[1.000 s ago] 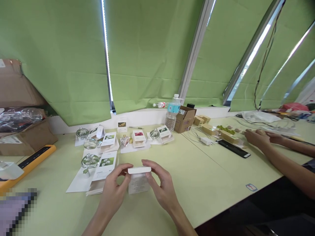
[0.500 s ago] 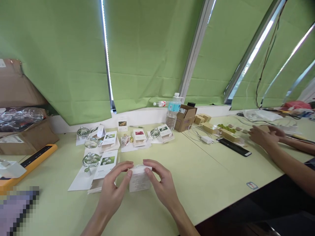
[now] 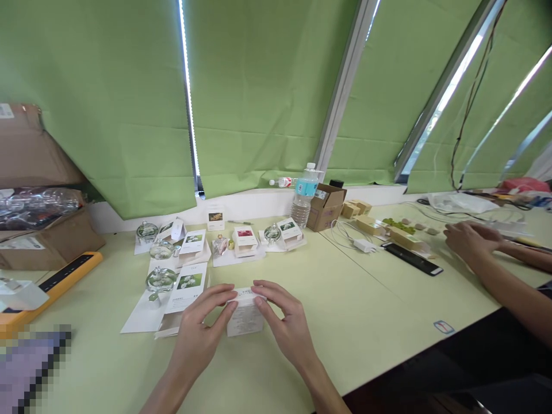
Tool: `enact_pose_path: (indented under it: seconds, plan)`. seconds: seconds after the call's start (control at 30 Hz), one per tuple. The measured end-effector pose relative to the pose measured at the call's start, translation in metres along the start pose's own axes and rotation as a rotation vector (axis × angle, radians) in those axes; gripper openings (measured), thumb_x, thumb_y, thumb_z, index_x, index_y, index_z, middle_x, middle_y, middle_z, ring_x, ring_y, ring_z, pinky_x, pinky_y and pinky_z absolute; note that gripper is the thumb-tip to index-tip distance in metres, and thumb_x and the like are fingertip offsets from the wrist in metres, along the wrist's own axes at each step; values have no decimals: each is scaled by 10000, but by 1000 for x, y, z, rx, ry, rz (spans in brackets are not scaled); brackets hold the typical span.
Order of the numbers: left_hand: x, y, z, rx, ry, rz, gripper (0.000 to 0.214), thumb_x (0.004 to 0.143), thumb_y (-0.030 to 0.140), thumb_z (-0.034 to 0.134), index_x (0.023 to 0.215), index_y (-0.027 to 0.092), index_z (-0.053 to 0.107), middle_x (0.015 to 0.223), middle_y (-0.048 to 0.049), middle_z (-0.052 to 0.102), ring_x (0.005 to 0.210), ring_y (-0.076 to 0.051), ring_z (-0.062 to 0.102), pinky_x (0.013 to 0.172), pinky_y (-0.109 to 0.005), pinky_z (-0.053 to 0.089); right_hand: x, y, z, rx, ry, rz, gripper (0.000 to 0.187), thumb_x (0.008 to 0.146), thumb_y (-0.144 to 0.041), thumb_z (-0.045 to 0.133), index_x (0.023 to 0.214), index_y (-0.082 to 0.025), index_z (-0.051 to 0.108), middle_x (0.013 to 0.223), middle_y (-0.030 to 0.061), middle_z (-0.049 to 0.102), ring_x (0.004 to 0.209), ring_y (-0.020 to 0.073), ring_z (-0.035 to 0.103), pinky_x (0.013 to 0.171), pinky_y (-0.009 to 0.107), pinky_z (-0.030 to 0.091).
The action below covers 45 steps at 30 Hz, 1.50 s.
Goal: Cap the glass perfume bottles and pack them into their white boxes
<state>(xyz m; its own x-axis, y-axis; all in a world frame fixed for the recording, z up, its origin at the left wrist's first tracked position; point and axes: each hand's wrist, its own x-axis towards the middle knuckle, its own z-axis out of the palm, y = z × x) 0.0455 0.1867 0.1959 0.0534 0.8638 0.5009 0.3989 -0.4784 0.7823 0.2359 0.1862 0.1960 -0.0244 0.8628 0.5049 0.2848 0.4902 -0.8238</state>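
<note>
A small white box [image 3: 245, 315] stands on the pale green table [image 3: 345, 310] in front of me. My left hand [image 3: 199, 333] grips its left side with curled fingers. My right hand [image 3: 285, 325] holds its right side, fingertips pressed on the top edge. Just left of the box lies an open white carton with a flower picture [image 3: 186, 286] beside a round glass bottle [image 3: 160, 280].
More glass bottles and picture cartons [image 3: 244, 238] line the table behind. A water bottle [image 3: 303, 196] and a brown cardboard box [image 3: 326, 207] stand at the back. Another person's hands [image 3: 468, 238] work at the right near a black phone [image 3: 411, 259]. An orange device [image 3: 47, 287] lies left.
The white lid that my hands held above the box a second ago now sits down on the box. Both hands have closed in on the box's sides.
</note>
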Motion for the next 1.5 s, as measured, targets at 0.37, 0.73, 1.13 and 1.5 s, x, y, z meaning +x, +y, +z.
enact_pose_path:
  seconds: [0.37, 0.73, 1.13, 1.5]
  plan:
    - [1, 2, 0, 20, 7, 5, 171, 858, 322, 606, 972, 308, 733, 1123, -24, 692, 1074, -222, 635, 861, -356, 572, 0, 0, 0, -30, 14, -46, 206, 897, -293, 594, 1045, -287, 735, 1124, 66, 676, 1068, 240, 627, 892, 375, 541]
    - [-1, -1, -1, 46, -2, 40, 177, 874, 311, 584, 968, 295, 733, 1129, -38, 687, 1073, -229, 634, 818, -343, 585, 1, 1, 0, -32, 13, -71, 193, 896, -277, 597, 1023, -286, 742, 1107, 69, 683, 1042, 240, 637, 880, 386, 547]
    - [-1, -3, -2, 97, -21, 91, 180, 892, 284, 556, 970, 272, 718, 1131, -42, 679, 1071, -212, 631, 881, -342, 556, -1, 5, -1, -103, 7, -170, 233, 916, -223, 556, 1073, -276, 720, 1124, 75, 674, 1048, 235, 640, 890, 384, 549]
    - [-2, -5, 2, 181, 26, 219, 190, 893, 211, 561, 1036, 264, 674, 1124, -39, 680, 1072, -193, 630, 934, -336, 517, -1, 5, 4, -161, 57, -229, 241, 922, -212, 532, 1082, -264, 705, 1087, 82, 674, 1029, 235, 639, 870, 381, 561]
